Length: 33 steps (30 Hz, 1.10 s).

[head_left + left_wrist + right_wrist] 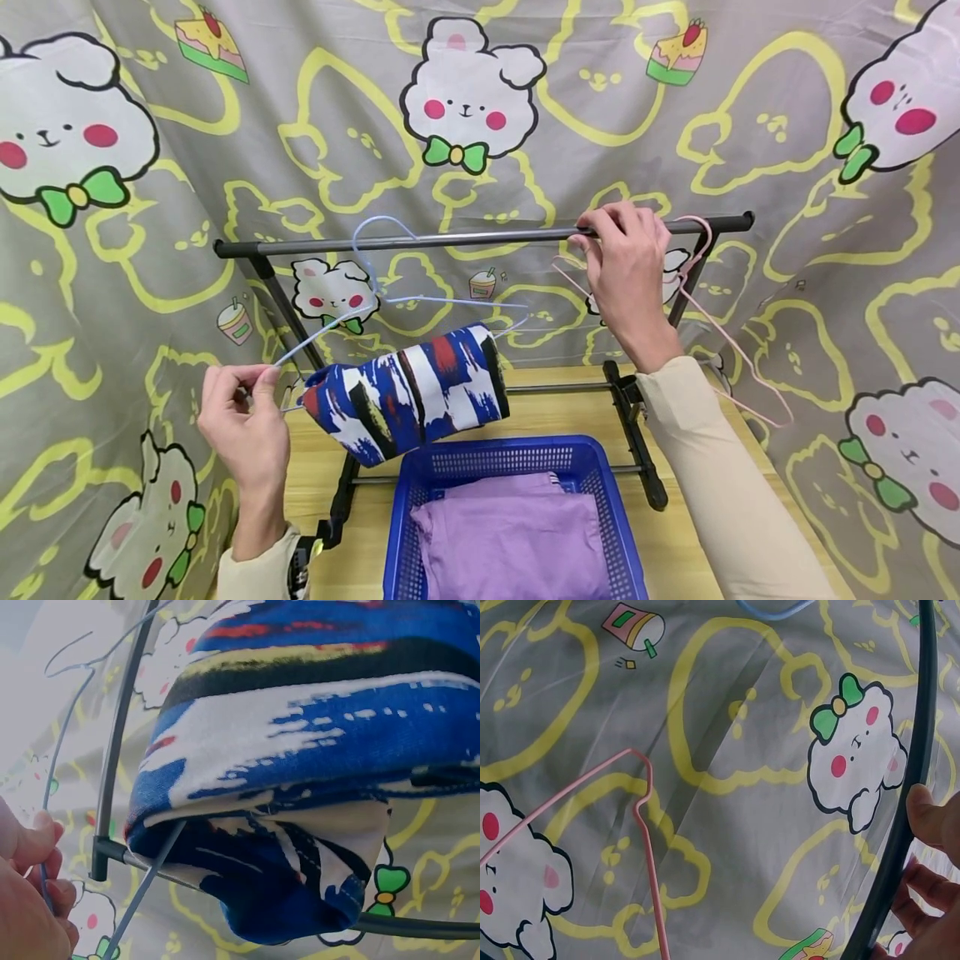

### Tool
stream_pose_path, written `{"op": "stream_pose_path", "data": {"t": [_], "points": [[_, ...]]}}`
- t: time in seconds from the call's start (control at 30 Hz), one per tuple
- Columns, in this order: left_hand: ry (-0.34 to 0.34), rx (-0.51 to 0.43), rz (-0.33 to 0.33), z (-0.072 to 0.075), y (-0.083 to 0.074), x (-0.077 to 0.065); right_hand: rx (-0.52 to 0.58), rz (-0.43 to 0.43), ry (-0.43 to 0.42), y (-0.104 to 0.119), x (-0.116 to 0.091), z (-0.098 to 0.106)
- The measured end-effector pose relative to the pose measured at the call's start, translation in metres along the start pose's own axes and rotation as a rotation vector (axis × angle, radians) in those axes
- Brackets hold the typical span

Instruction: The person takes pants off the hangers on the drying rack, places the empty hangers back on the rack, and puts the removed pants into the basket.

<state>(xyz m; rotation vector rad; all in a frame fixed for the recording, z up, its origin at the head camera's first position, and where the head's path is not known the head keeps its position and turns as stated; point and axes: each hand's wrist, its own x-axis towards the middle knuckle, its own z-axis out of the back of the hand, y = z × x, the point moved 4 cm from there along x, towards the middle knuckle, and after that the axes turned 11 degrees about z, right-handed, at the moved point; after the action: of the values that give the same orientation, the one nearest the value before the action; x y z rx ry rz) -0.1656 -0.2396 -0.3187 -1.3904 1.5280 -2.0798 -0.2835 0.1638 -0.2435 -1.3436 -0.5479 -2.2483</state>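
My left hand [247, 417] pinches one end of a light blue wire hanger [453, 300]. The hanger's hook curves over the rack's rail [480, 239]. Over the hanger's lower bar lies a folded garment [420, 392] patterned in blue, white, black and red; its exact kind cannot be told. In the left wrist view, the hanger's wire passes through the fold of the garment [300, 727], beside my thumb and fingers. My right hand [626, 267] grips the rail toward its right side, thumb on one side and fingers on the other in the right wrist view.
A pink hanger [723, 333] hangs at the rail's right end. Below, a blue plastic basket [393, 533] holds folded purple cloth [517, 533]. The black rack legs [633, 433] stand on a wooden surface [558, 408]. A patterned curtain [570, 167] surrounds the back and sides.
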Motion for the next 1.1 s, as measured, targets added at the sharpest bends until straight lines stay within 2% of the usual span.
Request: {"op": "stream_pose_path", "data": {"t": [0.17, 0.3, 0.63, 0.87, 1.1], "points": [[0.066, 0.019, -0.005, 0.004, 0.017, -0.007, 0.004, -0.001, 0.007, 0.0, 0.0, 0.0], [0.118, 0.038, -0.009, 0.006, 0.021, -0.015, 0.004, -0.003, 0.018, 0.001, 0.0, 0.001], [0.186, -0.024, 0.007, 0.007, 0.028, -0.038, 0.009, -0.005, 0.031, 0.002, 0.002, 0.002], [0.205, -0.032, 0.04, 0.009, 0.031, -0.052, -0.001, -0.002, 0.07, 0.001, 0.001, 0.007], [0.212, -0.033, 0.031, 0.009, 0.037, -0.061, -0.006, 0.026, 0.089, 0.0, 0.001, 0.008]]}}
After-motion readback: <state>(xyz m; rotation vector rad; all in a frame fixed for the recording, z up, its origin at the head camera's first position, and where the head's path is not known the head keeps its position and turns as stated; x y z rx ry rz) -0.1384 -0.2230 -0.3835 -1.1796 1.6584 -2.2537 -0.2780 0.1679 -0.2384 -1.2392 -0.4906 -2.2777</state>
